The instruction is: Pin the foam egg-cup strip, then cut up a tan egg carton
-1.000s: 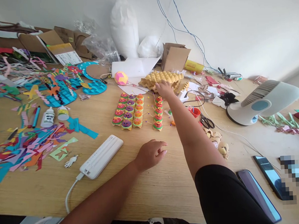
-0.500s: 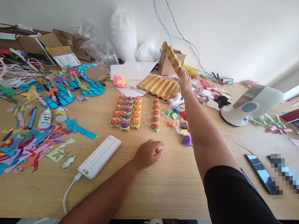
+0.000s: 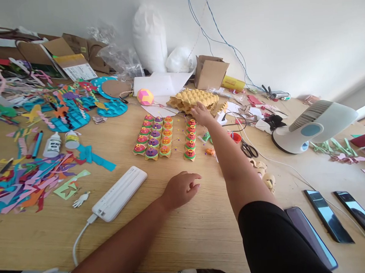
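Note:
My right hand (image 3: 202, 115) is stretched forward at the near edge of the yellow egg trays (image 3: 198, 95), fingers loosely spread against or just above them. One tray lies bumps-up over another. My left hand (image 3: 181, 190) rests on the tabletop, its thumb and forefinger apart with nothing between them. Beyond it stand rows of painted egg-carton cups with faces (image 3: 153, 137) in red, purple and orange. A separate red row (image 3: 189, 140) is just below my right hand, in green-rimmed cups.
A white power bank (image 3: 119, 192) with a cable lies left of my left hand. Paper scraps (image 3: 34, 181) and a glue bottle (image 3: 52, 145) are further left. Scissors (image 3: 249, 149), cut carton cups (image 3: 267, 179), a fan (image 3: 313, 127) and several phones (image 3: 327, 216) are on the right.
My right hand has come down and left; the egg tray it held raised now lies on the other tray. Scissors and cut cups have come into view. My left hand has barely moved.

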`<state>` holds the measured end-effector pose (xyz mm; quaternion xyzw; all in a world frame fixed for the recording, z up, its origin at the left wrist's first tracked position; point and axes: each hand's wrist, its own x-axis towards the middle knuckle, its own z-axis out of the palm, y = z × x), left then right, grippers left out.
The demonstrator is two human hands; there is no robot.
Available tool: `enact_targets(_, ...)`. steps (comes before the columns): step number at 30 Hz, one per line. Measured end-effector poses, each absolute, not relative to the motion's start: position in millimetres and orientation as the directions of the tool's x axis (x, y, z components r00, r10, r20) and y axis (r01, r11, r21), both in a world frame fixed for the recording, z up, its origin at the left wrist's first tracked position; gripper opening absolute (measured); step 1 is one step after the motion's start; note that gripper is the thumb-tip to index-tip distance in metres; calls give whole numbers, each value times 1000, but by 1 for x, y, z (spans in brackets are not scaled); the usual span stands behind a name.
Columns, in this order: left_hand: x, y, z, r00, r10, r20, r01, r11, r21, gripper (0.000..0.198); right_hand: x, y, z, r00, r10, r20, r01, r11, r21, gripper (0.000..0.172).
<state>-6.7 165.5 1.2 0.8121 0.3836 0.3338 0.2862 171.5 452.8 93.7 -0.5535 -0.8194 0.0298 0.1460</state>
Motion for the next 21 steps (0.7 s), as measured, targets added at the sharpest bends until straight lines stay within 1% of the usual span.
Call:
enact_targets(3,-7,165,2,488,808,331,423,-550,720,26,169,446,96,-280,941,191,933,314,-174,38)
enact_targets(6,-8,165,1,487,804,342,417,-557,718,26,183,447,109,-194,963,190,965,221,-138,34)
enact_targets(9,-8,165,0,484,804,345,412,-557,721,25,207,455,125,-72,976,204,992,91,-84,44)
enact_targets(12,-8,165,-1,477,806,349,413,-557,721,25,228,465,131,4,985,172,1000,0,-26,35)
enact_targets(15,-8,165,-1,473,806,355,418,-560,716,25,237,473,123,19,991,135,1000,-21,12,27)
enact_targets(17,-8,165,-1,470,809,353,419,-556,718,26,238,477,114,22,992,128,999,-25,25,25)
enact_targets(21,-7,165,-1,466,813,350,417,-551,723,26,235,485,99,48,991,122,998,-53,37,32)
